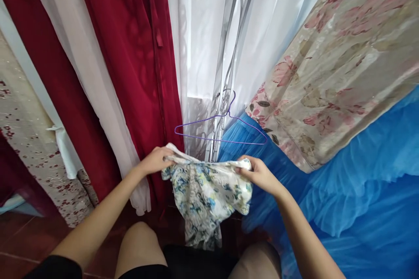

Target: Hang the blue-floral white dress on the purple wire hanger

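A small white garment with a blue and green floral print (pixel 206 194) hangs stretched between both my hands above my knees. My left hand (pixel 156 160) is closed on its left top corner. My right hand (pixel 257 173) is closed on its right top corner. Just beyond the garment a thin purple wire hanger (pixel 220 127) hangs among the clothes, apart from my hands.
Hanging clothes fill the view: dark red dresses (pixel 131 61), white fabric (pixel 196 30), a clear plastic cover (pixel 234 30), a beige flowered cloth (pixel 353 61) and a blue tulle skirt (pixel 353 200). A red tiled floor (pixel 19 244) lies at lower left.
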`<action>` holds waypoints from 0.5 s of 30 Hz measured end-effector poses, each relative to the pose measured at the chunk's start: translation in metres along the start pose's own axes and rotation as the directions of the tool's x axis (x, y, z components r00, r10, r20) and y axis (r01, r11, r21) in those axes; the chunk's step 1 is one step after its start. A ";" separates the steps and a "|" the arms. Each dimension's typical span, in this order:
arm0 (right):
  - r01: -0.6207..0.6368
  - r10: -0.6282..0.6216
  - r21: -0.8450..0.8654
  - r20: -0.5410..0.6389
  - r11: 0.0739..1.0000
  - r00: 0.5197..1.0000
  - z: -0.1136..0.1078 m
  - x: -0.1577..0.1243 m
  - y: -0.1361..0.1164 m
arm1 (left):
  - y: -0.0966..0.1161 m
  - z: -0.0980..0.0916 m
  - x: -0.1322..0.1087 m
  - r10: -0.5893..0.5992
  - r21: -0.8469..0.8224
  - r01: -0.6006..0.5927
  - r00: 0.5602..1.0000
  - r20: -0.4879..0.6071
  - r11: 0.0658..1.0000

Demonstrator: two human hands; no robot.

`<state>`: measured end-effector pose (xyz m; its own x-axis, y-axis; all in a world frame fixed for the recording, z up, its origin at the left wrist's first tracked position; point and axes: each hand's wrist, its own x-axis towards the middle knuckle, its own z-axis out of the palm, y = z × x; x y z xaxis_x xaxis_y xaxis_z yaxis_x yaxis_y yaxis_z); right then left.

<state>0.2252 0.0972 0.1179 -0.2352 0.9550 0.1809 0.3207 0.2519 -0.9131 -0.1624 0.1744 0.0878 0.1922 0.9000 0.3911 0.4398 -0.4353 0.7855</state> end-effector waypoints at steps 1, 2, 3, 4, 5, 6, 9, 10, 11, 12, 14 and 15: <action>0.036 -0.039 -0.044 -0.054 0.998 0.998 0.001 0.012 0.005 | 0.003 -0.009 0.014 0.053 0.077 -0.058 0.996 0.069 0.995; 0.062 -0.072 -0.095 -0.114 0.994 0.991 0.000 0.024 0.011 | 0.007 -0.017 0.028 0.087 0.130 -0.103 0.988 0.124 0.986; 0.074 -0.100 -0.154 -0.171 0.985 0.980 0.000 0.035 0.018 | 0.011 -0.024 0.040 0.116 0.173 -0.144 0.980 0.163 0.974; 0.076 -0.123 -0.211 -0.217 0.975 0.968 -0.001 0.047 0.024 | 0.015 -0.028 0.050 0.143 0.204 -0.175 0.976 0.163 0.963; 0.075 -0.141 -0.260 -0.246 0.963 0.959 -0.002 0.057 0.030 | 0.021 -0.031 0.059 0.177 0.239 -0.210 0.972 0.153 0.948; 0.075 -0.156 -0.297 -0.258 0.952 0.953 -0.001 0.065 0.035 | 0.027 -0.031 0.067 0.223 0.286 -0.259 0.963 0.152 0.923; 0.089 -0.178 -0.339 -0.244 0.937 0.953 0.006 0.075 0.046 | 0.050 -0.019 0.080 0.368 0.386 -0.407 0.914 0.172 0.828; 0.090 -0.178 -0.341 -0.238 0.936 0.955 0.010 0.074 0.047 | 0.059 -0.012 0.081 0.405 0.381 -0.440 0.898 0.172 0.813; 0.089 -0.177 -0.344 -0.234 0.935 0.956 0.015 0.070 0.048 | 0.068 -0.003 0.082 0.437 0.365 -0.465 0.885 0.163 0.806; 0.086 -0.173 -0.347 -0.229 0.934 0.958 0.019 0.065 0.048 | 0.076 0.007 0.083 0.459 0.348 -0.478 0.877 0.142 0.806; 0.093 -0.180 -0.342 -0.229 0.935 0.957 0.022 0.051 0.048 | 0.090 0.026 0.083 0.471 0.329 -0.467 0.879 0.073 0.821; 0.097 -0.189 -0.337 -0.251 0.937 0.950 0.021 0.043 0.047 | 0.094 0.035 0.083 0.462 0.328 -0.445 0.886 0.028 0.834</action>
<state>0.2106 0.1472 0.0748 -0.0537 0.8986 0.4355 0.5866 0.3813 -0.7145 -0.0746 0.2089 0.1777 0.3979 0.5974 0.6963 0.5688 -0.7561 0.3237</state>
